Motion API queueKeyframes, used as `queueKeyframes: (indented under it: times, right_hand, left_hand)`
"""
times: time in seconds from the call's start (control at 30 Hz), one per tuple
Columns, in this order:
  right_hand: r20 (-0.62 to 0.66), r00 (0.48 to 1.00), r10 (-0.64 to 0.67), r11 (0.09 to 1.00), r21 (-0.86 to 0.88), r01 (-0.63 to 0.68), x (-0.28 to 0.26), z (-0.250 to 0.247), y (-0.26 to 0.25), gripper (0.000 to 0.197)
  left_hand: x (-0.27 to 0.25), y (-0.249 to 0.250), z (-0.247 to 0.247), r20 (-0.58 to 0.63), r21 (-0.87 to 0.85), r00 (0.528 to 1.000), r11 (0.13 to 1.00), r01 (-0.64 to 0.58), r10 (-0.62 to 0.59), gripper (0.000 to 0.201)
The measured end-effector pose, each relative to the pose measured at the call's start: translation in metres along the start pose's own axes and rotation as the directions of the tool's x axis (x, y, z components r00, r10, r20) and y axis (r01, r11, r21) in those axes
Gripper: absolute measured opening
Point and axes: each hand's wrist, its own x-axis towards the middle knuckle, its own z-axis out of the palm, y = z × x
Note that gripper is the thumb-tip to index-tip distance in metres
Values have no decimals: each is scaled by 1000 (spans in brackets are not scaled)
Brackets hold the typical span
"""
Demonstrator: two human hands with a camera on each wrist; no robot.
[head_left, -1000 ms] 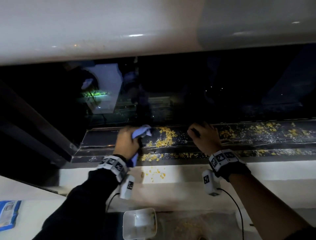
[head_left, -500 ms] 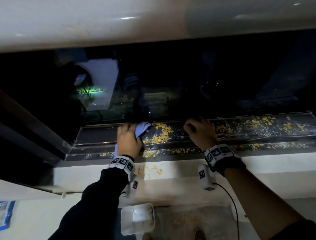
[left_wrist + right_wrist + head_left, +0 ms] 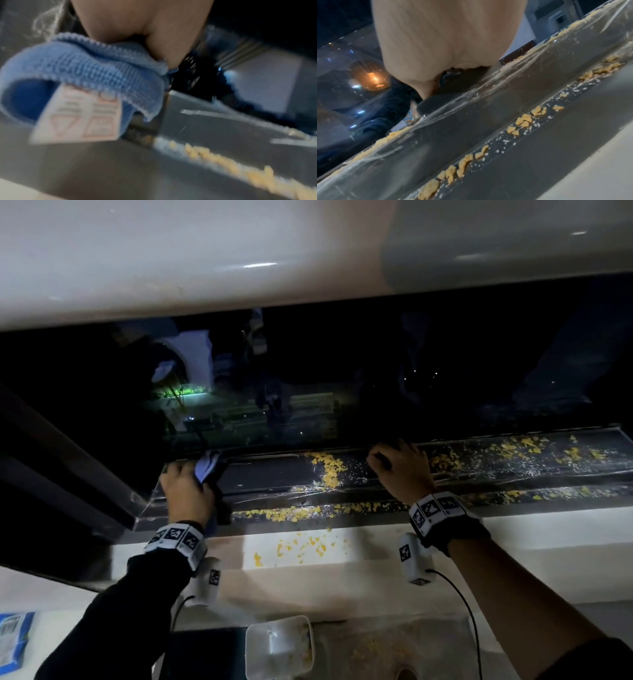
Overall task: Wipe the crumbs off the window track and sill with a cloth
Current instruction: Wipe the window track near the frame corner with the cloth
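My left hand (image 3: 186,491) grips a bunched blue cloth (image 3: 207,465) at the left end of the dark window track (image 3: 267,477). In the left wrist view the cloth (image 3: 89,70) hangs below the hand (image 3: 140,20) with its white care label showing. Yellow crumbs (image 3: 329,467) lie in a pile mid-track, along the front channel and far to the right. More crumbs (image 3: 301,547) dot the white sill (image 3: 513,542). My right hand (image 3: 400,470) sits on the track, fingers curled over its raised dark rail (image 3: 453,83); crumbs (image 3: 462,165) line the channel beside it.
Dark window glass (image 3: 342,378) rises right behind the track. A white tray (image 3: 279,647) with a few crumbs sits below the sill on a crumb-strewn surface. A blue packet (image 3: 13,638) lies at the far left. The dark window frame (image 3: 68,467) closes off the track's left end.
My left hand has slid the cloth leftward along the track, away from the crumb pile to the left end. The right hand has kept its place on the rail.
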Motion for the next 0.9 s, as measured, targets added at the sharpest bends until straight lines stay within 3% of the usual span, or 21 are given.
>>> queueKeyframes:
  times: [0.13,0.33,0.43,0.5,0.57,0.63,0.7,0.77,0.9]
  right_hand:
    - [-18,1000,4,1000,2,-4,0,2,-1,9]
    - [0,1000,-3,1000,9,3,0,-2,-3,10]
    - [17,1000,-3,1000,8,3,0,-4,-3,14]
    - [24,1000,-9,1000,9,9,-1,-5,-3,17]
    - [27,1000,-12,1000,14,11,-1,-6,-4,18]
    - [12,1000,-11,1000,20,10,-1,-7,-4,15]
    - [-2,1000,-12,1000,19,13,-1,-7,-4,9]
    - [-17,1000,-18,1000,9,18,-2,-6,-4,7]
    - [-15,1000,-3,1000,-5,3,-2,-1,-5,7]
  left_hand:
    - [-8,24,20,100,80,994,996,-44,35,43]
    - [-59,103,38,110,-139,955,956,-258,274,51]
    - [-65,107,37,155,-272,873,870,-412,462,54]
    - [-50,99,22,175,-380,844,826,-417,507,49]
    - [-29,84,2,99,-349,910,870,-348,403,40]
    - [-8,61,-11,-68,-198,975,955,-222,212,34]
    - [4,33,-13,-138,-48,989,998,42,-49,32]
    - [3,19,-6,-73,50,962,962,268,-264,36]
    - [-10,39,14,14,109,977,972,210,-213,41]
